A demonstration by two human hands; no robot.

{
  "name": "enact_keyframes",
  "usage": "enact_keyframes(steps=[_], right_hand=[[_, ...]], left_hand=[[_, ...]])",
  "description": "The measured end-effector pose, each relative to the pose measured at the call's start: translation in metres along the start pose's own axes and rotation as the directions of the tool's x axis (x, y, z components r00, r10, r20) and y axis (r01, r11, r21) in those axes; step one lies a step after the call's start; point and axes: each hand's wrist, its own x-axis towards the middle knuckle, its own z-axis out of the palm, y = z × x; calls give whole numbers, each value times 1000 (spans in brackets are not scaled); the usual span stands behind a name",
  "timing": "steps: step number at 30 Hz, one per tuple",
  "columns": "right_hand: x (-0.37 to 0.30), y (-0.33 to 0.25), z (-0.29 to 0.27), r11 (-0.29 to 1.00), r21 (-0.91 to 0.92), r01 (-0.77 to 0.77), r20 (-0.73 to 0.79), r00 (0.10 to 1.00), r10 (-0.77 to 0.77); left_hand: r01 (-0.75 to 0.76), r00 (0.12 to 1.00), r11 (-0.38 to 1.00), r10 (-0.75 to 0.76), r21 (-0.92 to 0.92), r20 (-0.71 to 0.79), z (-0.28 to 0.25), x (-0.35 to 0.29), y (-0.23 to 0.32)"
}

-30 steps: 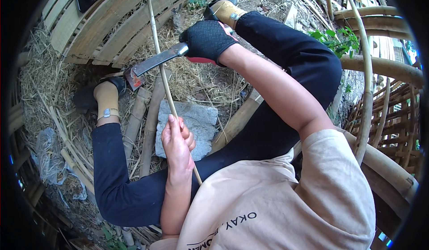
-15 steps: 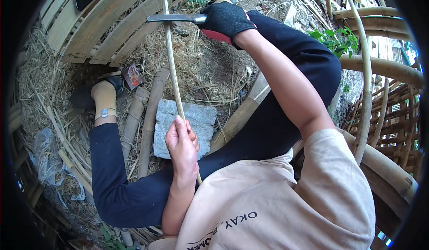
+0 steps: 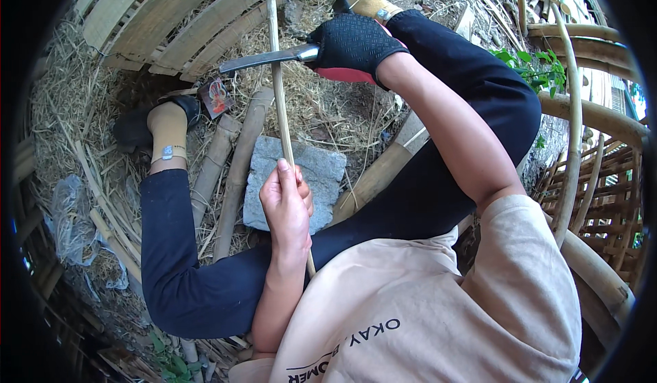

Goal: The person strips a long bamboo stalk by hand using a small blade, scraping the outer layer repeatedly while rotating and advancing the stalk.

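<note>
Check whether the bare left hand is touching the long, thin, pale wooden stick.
Touching. The head view shows the bare left hand closed around the pale wooden stick, with the thumb lying along it.

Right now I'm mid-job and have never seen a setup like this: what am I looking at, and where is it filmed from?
There is no machine here, only a seated person's own two hands. The view comes from a wide camera worn on the head, looking down, so straight edges bend toward the rim; left in the picture is the person's left.

The bare left hand grips a long thin stick. The right hand, in a black and red glove, holds a knife whose blade crosses the stick; how hard it presses, I can't tell.

On the ground lie a grey stone block, bamboo pieces, straw and clear plastic. Wooden slats stand beyond.
</note>
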Motion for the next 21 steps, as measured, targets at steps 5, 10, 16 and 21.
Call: enact_keyframes(steps=[5,10,16,21], right_hand=[[-9,-6,-5,998,-4,67,43,997,-66],[-16,-14,-10,995,-19,94,95,991,-92],[-20,-22,-14,995,25,98,91,991,-100],[-26,-33,-11,997,-14,77,144,987,-74]], left_hand=[[-13,1000,1000,14,25,-25,3,-1,2],[-15,999,999,17,51,-35,5,-2,4],[-15,999,998,17,54,-46,2,-4,8],[-4,998,997,8,73,-59,0,1,5]])
